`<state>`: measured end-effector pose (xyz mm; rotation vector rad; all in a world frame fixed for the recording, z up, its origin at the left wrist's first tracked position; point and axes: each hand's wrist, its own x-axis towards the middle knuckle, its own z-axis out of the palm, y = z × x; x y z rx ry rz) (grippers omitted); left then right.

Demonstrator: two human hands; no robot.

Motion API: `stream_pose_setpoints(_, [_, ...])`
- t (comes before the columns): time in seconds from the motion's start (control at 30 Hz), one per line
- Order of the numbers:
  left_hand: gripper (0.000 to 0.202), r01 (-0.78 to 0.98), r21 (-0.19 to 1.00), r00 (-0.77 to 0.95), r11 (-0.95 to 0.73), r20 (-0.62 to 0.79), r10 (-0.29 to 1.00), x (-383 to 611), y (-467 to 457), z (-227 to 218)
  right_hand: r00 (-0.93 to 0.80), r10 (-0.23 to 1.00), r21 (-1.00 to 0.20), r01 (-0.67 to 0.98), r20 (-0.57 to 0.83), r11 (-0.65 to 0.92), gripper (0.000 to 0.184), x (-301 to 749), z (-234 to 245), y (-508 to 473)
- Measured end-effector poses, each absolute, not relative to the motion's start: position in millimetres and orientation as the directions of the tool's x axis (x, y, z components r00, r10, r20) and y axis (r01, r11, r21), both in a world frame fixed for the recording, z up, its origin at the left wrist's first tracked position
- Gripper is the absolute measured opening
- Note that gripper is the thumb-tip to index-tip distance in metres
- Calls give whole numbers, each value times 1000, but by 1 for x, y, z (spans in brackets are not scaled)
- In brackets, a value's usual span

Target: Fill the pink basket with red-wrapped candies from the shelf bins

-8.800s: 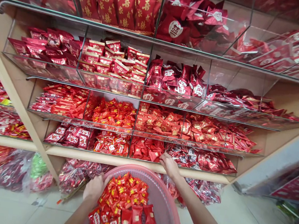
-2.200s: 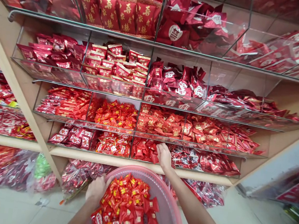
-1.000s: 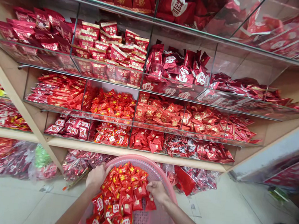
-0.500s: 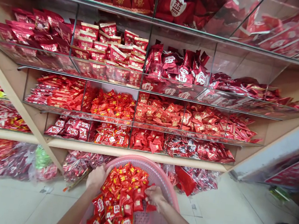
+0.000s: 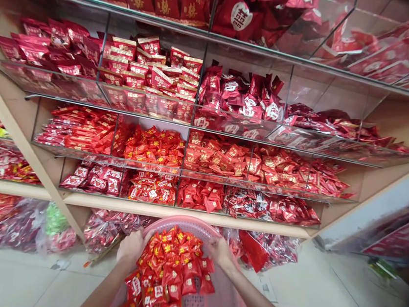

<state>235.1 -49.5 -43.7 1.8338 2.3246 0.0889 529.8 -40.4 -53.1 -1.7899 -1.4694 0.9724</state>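
Note:
A round pink plastic basket (image 5: 227, 299) sits low in front of me, heaped with small red candy packets (image 5: 168, 272). My left hand (image 5: 131, 245) grips the basket's far left rim, fingers curled over it. My right hand (image 5: 221, 250) rests on the far right rim, fingers closed on the edge. Both forearms reach up from the bottom of the picture.
Clear-fronted shelf bins (image 5: 187, 171) of red wrapped sweets rise in several tiers in front of me on a wooden frame (image 5: 190, 215). Clear bags of sweets (image 5: 107, 228) lie on the tiled floor (image 5: 321, 295) under the lowest shelf.
My right hand was in a lower shelf bin, came down onto the packets in the basket, and now has moved up to the basket's far right rim. The left hand stays put.

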Motion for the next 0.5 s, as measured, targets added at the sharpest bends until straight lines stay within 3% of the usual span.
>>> stream_pose_setpoints(0.2, [69,963,147,-213,225,-95,972,235,-50,-42,178,968,-767,642,178,23,20,543,7,14])
stream_pose_setpoints(0.3, [69,962,150,-214,227,-97,972,236,-51,-40,275,950,-791,610,150,-51,25,545,19,36])
stream_pose_setpoints(0.5, [71,959,172,-212,226,-96,973,234,-50,-46,429,903,-931,323,-14,-168,24,539,15,63])
